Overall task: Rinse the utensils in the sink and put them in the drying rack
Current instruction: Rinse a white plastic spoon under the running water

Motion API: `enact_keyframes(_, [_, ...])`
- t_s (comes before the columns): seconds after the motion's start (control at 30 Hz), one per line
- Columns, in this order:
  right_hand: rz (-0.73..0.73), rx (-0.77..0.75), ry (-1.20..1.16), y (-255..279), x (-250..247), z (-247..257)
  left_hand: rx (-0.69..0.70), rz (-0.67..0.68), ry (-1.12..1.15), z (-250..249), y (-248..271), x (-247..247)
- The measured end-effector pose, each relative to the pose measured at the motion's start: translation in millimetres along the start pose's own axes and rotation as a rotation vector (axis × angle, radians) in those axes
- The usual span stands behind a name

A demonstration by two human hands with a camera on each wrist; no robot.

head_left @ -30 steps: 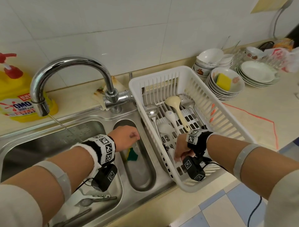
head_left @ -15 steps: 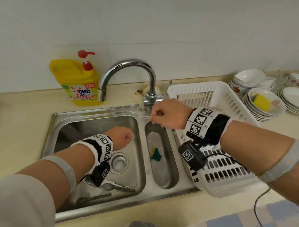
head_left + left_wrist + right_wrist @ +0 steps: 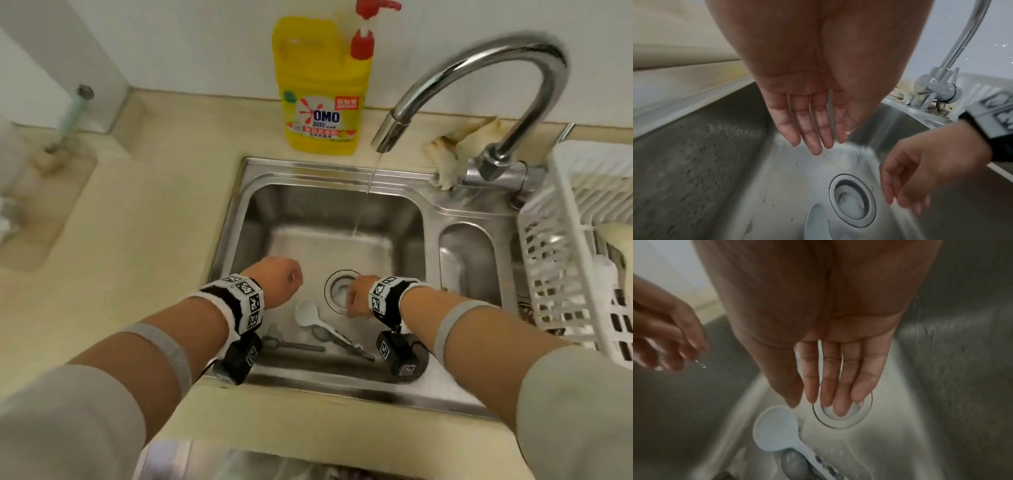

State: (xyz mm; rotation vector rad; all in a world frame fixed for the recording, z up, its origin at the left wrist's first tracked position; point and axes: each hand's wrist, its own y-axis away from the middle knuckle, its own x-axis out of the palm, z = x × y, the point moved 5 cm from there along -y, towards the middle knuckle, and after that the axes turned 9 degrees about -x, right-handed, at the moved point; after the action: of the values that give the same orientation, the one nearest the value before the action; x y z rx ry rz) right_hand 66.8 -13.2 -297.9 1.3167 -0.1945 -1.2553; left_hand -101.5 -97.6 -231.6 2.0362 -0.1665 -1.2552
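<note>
Lying on the floor of the sink [image 3: 404, 212], near its front wall, your utensils are a white spoon [image 3: 306, 313] with its bowl just left of the drain [image 3: 342, 291], a metal spoon [image 3: 320, 331] touching its patterned handle, and another metal piece [image 3: 294, 346] beside them, too blurred to name. Your right hand [image 3: 358, 297] hangs over the drain, fingers [image 3: 846, 386] straight and pointing down, holding nothing, apart from the white spoon. Your left hand [image 3: 279, 286] hovers left of it, fingers [image 3: 807, 129] straight, also empty. Water runs from the faucet [image 3: 479, 82] into the back of the basin. A white drying rack [image 3: 561, 274] stands on the counter [image 3: 137, 240] at the sink's right edge with something pale inside. A yellow detergent bottle [image 3: 322, 92] stands at the counter's back edge behind the sink.
</note>
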Motion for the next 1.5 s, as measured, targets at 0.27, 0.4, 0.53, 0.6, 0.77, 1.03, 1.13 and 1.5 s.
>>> enact_keyframes(0.27, [0.145,0.040,0.032,-72,51,3,-0.009,-0.012,0.123,26,-32,10])
enact_keyframes(0.4, [0.080,0.080,-0.054,-91,62,3,0.020,-0.014,0.139,31,-42,13])
enact_keyframes(0.53, [0.066,0.072,-0.048,-90,61,6,0.014,0.017,0.150,33,-48,13])
enact_keyframes(0.6, [0.060,0.065,-0.037,-78,50,8,0.017,0.038,0.150,31,-51,11])
enact_keyframes(0.77, [-0.233,0.085,-0.119,-31,-2,-2,0.007,0.039,0.220,9,-69,-2])
enact_keyframes(1.03, [-0.730,0.100,-0.535,50,-77,-41,0.016,0.059,0.403,-35,-102,-30])
enact_keyframes(1.13, [-0.799,0.040,-0.601,65,-94,-49,0.061,0.117,0.614,-50,-110,-37])
enact_keyframes(1.5, [-1.089,-0.033,-1.274,85,-116,-67,0.043,0.129,0.993,-76,-119,-44])
